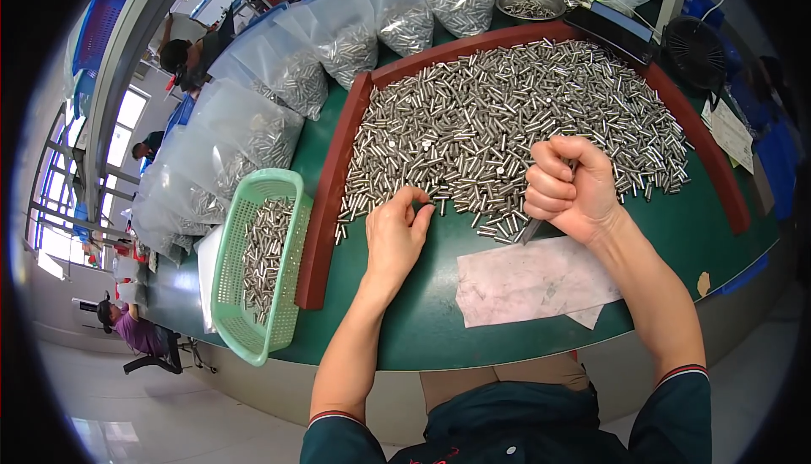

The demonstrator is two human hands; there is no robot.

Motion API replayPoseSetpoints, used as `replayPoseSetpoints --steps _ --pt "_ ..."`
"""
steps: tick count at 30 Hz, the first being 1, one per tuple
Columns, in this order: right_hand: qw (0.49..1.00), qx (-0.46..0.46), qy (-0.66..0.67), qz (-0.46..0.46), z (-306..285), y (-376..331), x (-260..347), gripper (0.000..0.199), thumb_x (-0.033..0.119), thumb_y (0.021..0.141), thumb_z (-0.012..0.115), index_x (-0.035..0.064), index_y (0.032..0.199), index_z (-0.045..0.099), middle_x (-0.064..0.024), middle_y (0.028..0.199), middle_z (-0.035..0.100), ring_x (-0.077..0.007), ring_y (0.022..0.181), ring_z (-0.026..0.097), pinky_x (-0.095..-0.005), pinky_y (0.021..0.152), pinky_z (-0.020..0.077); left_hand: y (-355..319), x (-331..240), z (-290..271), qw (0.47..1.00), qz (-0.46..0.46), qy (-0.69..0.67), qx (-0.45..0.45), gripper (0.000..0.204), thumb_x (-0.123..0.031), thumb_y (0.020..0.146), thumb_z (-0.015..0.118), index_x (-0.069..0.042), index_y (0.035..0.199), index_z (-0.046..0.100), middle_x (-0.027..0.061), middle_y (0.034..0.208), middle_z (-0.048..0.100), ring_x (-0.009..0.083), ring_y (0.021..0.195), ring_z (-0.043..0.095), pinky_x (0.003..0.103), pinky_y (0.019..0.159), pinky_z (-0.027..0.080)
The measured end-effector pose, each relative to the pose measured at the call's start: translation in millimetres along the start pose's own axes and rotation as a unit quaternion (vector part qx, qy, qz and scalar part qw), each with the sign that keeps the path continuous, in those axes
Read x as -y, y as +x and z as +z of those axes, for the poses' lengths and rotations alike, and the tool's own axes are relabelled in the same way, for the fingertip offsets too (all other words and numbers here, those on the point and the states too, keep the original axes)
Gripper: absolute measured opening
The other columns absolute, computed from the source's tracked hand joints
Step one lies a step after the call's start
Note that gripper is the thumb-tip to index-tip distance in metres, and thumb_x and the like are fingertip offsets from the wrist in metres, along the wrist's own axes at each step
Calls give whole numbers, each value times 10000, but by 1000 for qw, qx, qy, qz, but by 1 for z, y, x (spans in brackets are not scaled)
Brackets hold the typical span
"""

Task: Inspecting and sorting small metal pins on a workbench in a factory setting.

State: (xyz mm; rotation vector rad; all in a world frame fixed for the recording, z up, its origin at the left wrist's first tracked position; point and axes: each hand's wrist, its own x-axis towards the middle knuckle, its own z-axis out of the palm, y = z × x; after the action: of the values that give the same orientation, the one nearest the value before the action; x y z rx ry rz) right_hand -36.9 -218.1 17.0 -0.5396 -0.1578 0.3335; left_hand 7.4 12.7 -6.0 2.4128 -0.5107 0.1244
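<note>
A wide heap of small metal pins (498,118) covers the green table (405,329) in front of me. At the heap's near edge, my left hand (394,234) is low, its fingers curled and the thumb close to the index finger. Whatever lies between those fingertips is hidden or too small to name. My right hand (568,189) is closed in a fist above the near right part of the heap. Below that fist shows a narrow grey piece, too little of it to name. A stained pale cloth (532,282) lies flat under the right wrist.
A dark red wooden border (325,227) frames the heap. Left of it stands a green basket (224,278) with pins inside. Clear bags (338,21) of pins line the far and left sides. At the back right are a metal bowl (507,6) and a black fan (694,52).
</note>
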Motion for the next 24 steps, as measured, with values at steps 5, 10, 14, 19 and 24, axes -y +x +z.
replayPoseSetpoints --steps 5,10,14,19,24 --pt "1000 -3 0 0 2 0 -1 385 264 853 352 143 494 282 47 392 232 -56 341 172 -213 337 159 1 2 5 997 35 66 8 156 -139 731 639 -41 809 545 81 472 448 239 417 459 353 433 355" --pt "1000 0 -1 -4 1 0 0 388 261 855 355 143 493 283 47 390 230 -59 340 174 -213 339 161 -1 6 3 999 50 -8 10 104 -99 803 559 -13 792 501 39 515 421 135 446 406 280 433 330" --pt "1000 -7 1 -2 0 -1 0 386 262 853 362 144 493 284 51 390 228 -55 338 174 -213 340 161 4 4 -11 765 -191 -598 142 80 -132 874 480 -60 844 497 -10 611 403 42 478 278 166 452 243" --pt "1000 -12 1 -4 0 -1 1 383 258 851 362 145 494 285 51 390 232 -53 336 175 -214 339 160 2 5 -8 735 -189 -619 202 65 -78 844 512 -59 906 506 66 747 557 39 497 318 178 473 284" --pt "1000 -7 1 -7 1 0 1 378 252 851 362 144 496 290 50 389 237 -53 335 182 -215 339 162 0 4 -3 784 -181 -559 198 97 -58 841 510 -35 934 501 75 771 574 40 510 342 184 492 305"
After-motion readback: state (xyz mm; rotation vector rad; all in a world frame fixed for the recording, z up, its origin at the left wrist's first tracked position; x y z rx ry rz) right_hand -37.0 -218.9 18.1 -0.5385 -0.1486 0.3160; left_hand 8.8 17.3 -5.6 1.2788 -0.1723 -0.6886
